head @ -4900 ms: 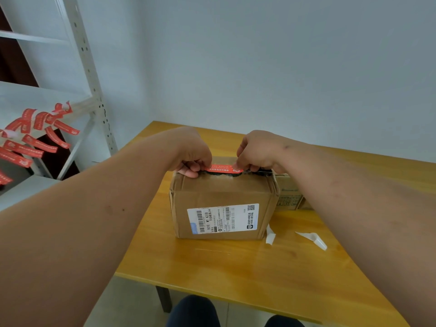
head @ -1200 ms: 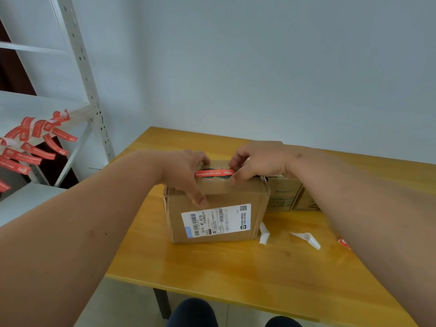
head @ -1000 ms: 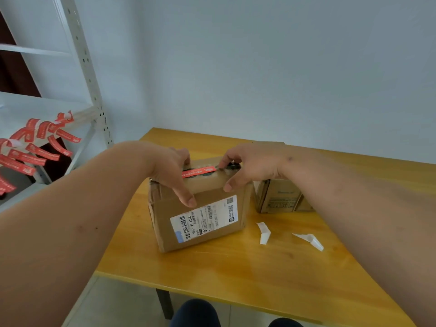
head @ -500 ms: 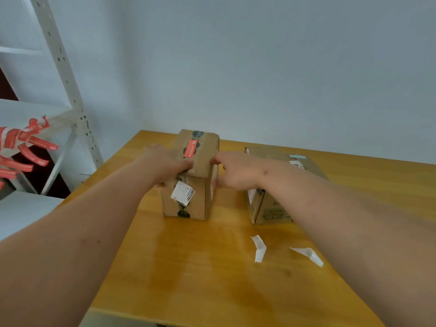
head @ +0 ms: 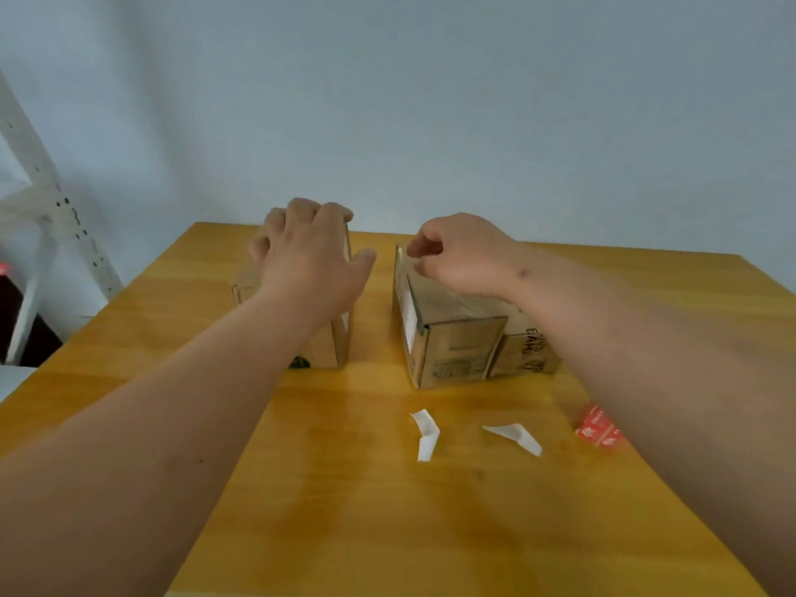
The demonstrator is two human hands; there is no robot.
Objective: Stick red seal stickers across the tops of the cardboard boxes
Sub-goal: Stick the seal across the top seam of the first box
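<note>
Two cardboard boxes stand side by side at the back of the wooden table. My left hand rests spread on top of the left box, thumb out to the right, and hides the red seal stuck there. My right hand hovers with curled fingers at the far top corner of the right box and holds nothing. I cannot tell whether it touches the cardboard. A loose red seal sticker lies on the table beside my right forearm.
A third, printed box sits against the right box under my right arm. Two white backing strips lie in front of the boxes. A white metal shelf upright stands at the left, past the table edge.
After the seal was pressed on, both hands turned the box and pushed it to the back left. The right hand let go and moved over to the neighbouring box.
</note>
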